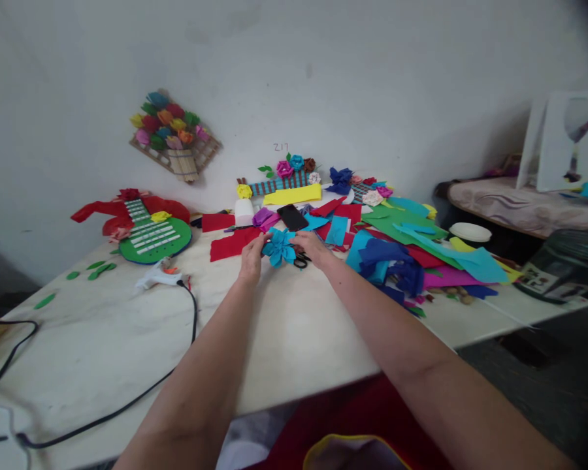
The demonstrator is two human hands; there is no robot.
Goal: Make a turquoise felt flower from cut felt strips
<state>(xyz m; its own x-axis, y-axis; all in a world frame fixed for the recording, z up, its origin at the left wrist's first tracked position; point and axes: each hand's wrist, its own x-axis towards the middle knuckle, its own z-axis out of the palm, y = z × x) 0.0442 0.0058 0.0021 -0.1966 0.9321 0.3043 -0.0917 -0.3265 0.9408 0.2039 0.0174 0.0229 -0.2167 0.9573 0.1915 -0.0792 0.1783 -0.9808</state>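
A bright blue paper flower [279, 247] with several pointed petals is held up between my two hands, over the middle of the table. My left hand [251, 258] grips its left petals, thumb and fingers closed. On the other side my right hand [311, 247] pinches the right edge of the flower. Black-handled scissors [300, 262] lie just under my right hand, their blades hidden. Behind the flower are a black phone [293, 217] and pieces of red crepe paper [231, 244].
A white hot glue gun [159, 277] with a black cord [195, 320] lies left, near a green paper guitar [157, 241] and cut green leaves [100, 269]. Coloured paper sheets [406, 228] pile up on the right. A large glass jar [563, 267] stands at the right corner.
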